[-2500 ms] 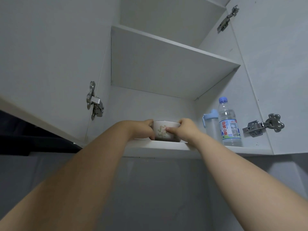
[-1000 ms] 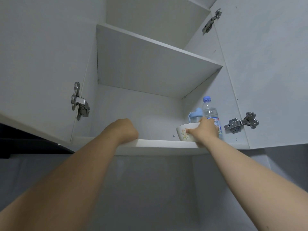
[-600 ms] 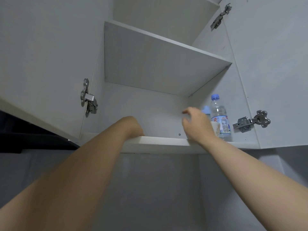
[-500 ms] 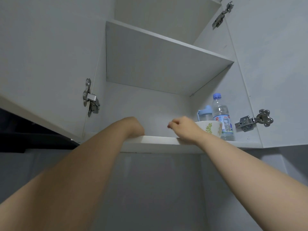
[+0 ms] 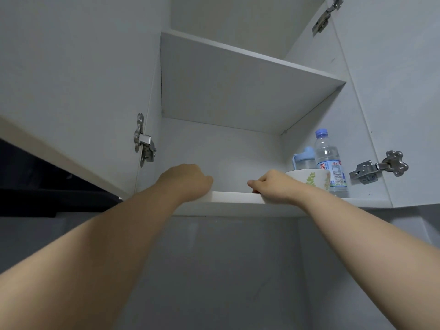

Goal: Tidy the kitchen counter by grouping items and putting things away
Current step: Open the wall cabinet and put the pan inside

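Nothing is held in our right hand [image 5: 273, 186]. Its fingers lie loosely curled on the front edge of the lower shelf [image 5: 233, 197], just left of the bowl [image 5: 309, 178]; whether it touches the bowl we cannot tell. Our left hand [image 5: 188, 181] sits knuckles-up on the same edge, further left. Its fingers are folded out of sight, so we cannot tell whether it grips the board.

Two and a half seconds back, both hands cupped the bowl at mid-shelf. A second ago the right hand alone had it over by the water bottle [image 5: 329, 163], and the left had dropped to the edge, where it stays. Half a second ago the right hand had already let go.

The bowl, white with a green leaf print, now stands at the right end of the lower shelf. It is in front of a blue-lidded cup [image 5: 303, 158] and close against the water bottle.

Both our bare forearms reach up and forward, converging on the shelf. We look up into a white cupboard with both doors swung open. A metal hinge [image 5: 144, 145] shows on the left door and another hinge [image 5: 378, 167] on the right. An upper shelf [image 5: 238, 79] spans the cupboard above, and a grey wall [image 5: 226, 270] runs below.
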Tool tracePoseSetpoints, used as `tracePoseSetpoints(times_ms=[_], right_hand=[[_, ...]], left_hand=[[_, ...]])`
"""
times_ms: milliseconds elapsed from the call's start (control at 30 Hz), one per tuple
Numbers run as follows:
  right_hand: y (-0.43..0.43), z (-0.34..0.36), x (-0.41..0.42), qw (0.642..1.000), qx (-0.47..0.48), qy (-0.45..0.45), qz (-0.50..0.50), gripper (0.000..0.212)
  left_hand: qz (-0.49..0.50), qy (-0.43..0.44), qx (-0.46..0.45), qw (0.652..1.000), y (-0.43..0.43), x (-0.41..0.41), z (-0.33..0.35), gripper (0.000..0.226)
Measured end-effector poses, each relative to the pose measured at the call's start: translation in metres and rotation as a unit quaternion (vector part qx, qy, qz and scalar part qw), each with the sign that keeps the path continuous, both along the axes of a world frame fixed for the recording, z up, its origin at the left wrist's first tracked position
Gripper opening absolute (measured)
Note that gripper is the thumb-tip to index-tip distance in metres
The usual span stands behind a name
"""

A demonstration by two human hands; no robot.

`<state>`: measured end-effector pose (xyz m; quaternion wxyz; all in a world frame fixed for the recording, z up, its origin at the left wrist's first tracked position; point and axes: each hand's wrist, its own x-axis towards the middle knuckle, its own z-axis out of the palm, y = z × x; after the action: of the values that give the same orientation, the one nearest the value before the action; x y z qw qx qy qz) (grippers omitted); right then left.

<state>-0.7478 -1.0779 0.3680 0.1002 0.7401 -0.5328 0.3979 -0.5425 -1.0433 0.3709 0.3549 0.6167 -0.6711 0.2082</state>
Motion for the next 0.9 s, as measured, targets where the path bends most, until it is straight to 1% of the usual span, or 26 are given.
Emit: tracePoseSetpoints(times_ms=[100, 233, 433, 567, 633, 733, 833, 900], right_hand=[[0.004, -0.004, -0.001, 1.0, -0.021, -0.01, 0.018, 0.05], [0.01, -0.007, -0.002, 0.998, -0.039, -0.03, 0.033, 0.047], [0.02, -0.011, -0.006, 0.99, -0.083, -0.077, 0.082, 0.045], [0.024, -0.013, -0.01, 0.978, -0.097, -0.138, 0.125, 0.045], [0.026, -0.013, -0.012, 0.971, -0.1, -0.166, 0.137, 0.045], [0.026, -0.015, -0.016, 0.959, -0.126, -0.22, 0.129, 0.044], [0.026, -0.016, -0.022, 0.94, -0.185, -0.278, 0.077, 0.04], [0.026, -0.016, -0.032, 0.934, -0.212, -0.286, 0.028, 0.037]], left_hand=[[0.005, -0.017, -0.063, 0.998, 0.006, 0.0, -0.008, 0.05], [0.004, -0.032, -0.15, 0.988, 0.014, -0.001, -0.018, 0.044], [-0.03, -0.058, -0.207, 0.976, 0.019, 0.004, -0.024, 0.044], [-0.066, -0.058, -0.248, 0.965, 0.021, 0.006, -0.03, 0.041], [-0.091, -0.054, -0.245, 0.964, 0.022, 0.006, -0.03, 0.037], [-0.126, -0.067, -0.212, 0.967, 0.019, 0.007, -0.03, 0.034], [-0.126, -0.081, -0.197, 0.969, 0.018, 0.005, -0.031, 0.032], [-0.12, -0.085, -0.187, 0.971, 0.018, 0.0, -0.032, 0.03]])
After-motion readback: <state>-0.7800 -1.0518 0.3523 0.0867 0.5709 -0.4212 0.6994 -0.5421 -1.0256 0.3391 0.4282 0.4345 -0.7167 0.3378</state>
